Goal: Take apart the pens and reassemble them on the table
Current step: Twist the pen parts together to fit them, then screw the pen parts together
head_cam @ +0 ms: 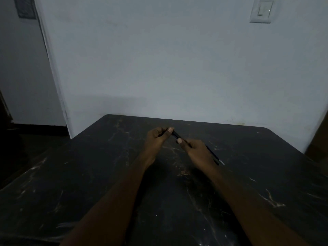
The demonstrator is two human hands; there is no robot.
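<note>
Left hand [155,141] and right hand [197,150] both bare, short rounded thumbnails [171,129] showing; left forearm [113,201] and right forearm [245,201] bare, slender, uncovered to the frame's edge.

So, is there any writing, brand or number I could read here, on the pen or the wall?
None can be read.
The black pen, gripped by the left hand and the right hand, is too dark and small to show any print.
The dark panel at the upper left of the wall is too blurred to tell.
The light switch and the scratched table show no lettering.
</note>
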